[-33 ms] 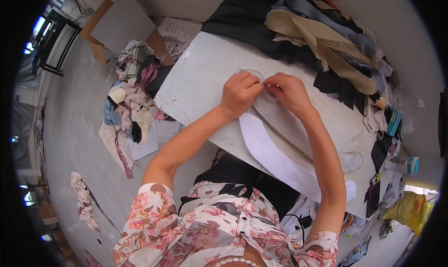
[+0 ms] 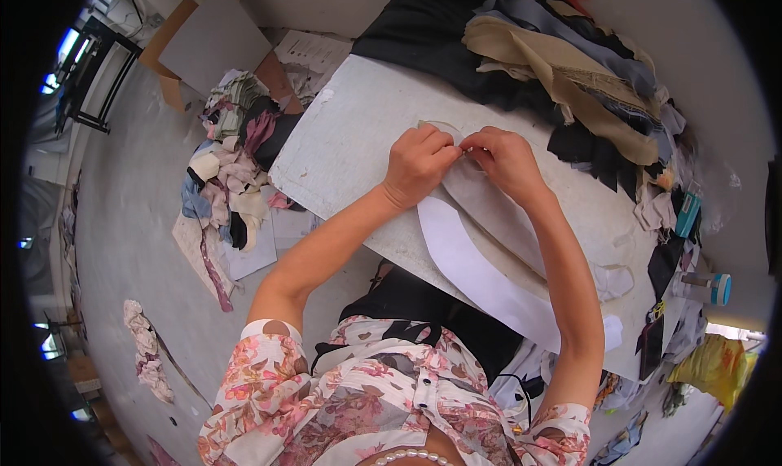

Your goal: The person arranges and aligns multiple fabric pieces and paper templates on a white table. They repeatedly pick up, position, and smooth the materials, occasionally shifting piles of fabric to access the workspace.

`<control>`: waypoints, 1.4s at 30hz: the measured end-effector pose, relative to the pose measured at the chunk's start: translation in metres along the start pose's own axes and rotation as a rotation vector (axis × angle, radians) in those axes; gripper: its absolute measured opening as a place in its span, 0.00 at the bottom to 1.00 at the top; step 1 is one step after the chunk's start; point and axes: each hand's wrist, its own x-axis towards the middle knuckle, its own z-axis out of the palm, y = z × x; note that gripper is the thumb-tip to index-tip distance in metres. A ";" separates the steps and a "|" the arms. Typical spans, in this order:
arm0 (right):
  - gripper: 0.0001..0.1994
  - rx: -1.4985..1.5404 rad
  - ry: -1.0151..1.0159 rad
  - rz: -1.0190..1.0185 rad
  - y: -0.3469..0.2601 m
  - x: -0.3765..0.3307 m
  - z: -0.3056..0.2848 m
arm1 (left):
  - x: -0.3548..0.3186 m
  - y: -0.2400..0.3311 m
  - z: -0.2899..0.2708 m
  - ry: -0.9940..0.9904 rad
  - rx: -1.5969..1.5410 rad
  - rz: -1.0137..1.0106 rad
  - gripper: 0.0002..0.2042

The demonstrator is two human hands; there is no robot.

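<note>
My left hand (image 2: 419, 164) and my right hand (image 2: 505, 160) meet near the middle of a pale work table (image 2: 342, 140). Both pinch the far end of a light grey fabric piece (image 2: 497, 213) that lies flat on the table. Their fingertips touch at the fabric's edge. A long curved white paper strip (image 2: 481, 279) lies beside the fabric and runs toward the table's near edge. What sits between the fingertips is too small to tell.
A heap of black, tan and grey cloth (image 2: 554, 59) covers the table's far side. Scraps of fabric (image 2: 232, 164) are piled on the floor at the left, by a cardboard box (image 2: 204, 42). A teal-capped container (image 2: 721, 288) and a yellow bag (image 2: 709, 368) are at the right.
</note>
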 end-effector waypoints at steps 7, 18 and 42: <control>0.05 -0.075 0.064 -0.025 0.007 -0.002 0.005 | -0.002 0.000 -0.002 -0.016 0.015 0.009 0.08; 0.08 -0.353 0.078 -0.030 0.018 -0.006 0.013 | -0.015 -0.001 -0.020 -0.091 -0.068 0.030 0.05; 0.13 -0.393 0.590 0.341 -0.024 -0.247 -0.098 | 0.001 -0.025 -0.030 -0.905 0.007 0.158 0.33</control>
